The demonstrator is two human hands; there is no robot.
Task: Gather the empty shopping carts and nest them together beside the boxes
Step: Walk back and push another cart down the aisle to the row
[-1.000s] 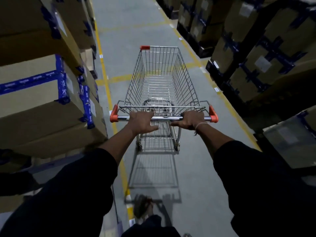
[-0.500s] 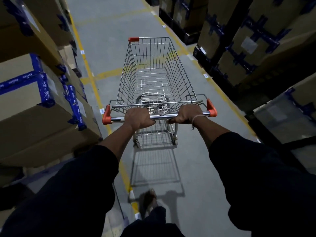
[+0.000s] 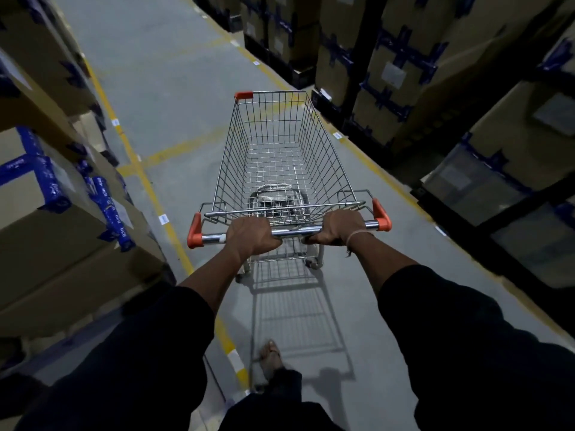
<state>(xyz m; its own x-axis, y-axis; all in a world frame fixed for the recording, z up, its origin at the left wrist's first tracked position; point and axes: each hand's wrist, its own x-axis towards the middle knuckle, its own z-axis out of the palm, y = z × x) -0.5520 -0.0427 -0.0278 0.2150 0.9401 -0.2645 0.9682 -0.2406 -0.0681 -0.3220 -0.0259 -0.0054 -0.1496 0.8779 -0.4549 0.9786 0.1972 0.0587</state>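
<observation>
- Left sleeve (image 3: 130, 362): black, loose, ends partway down the forearm.
- Right sleeve (image 3: 466, 331): the same.
- Right wrist: thin pale string band (image 3: 357, 236).
- Black trouser leg (image 3: 286, 384); sandal (image 3: 270, 353).

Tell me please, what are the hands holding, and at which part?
Both hands grip the shopping cart by its metal handle bar: the left hand left of the middle, the right hand near the right orange end cap.

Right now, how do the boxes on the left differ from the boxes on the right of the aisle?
The left cardboard boxes carry bright blue tape and stand close by the yellow floor line; the right cardboard boxes carry darker blue tape, lie in deeper shadow and show pale labels. Both are brown stacks lining the aisle beside the empty wire shopping cart.
</observation>
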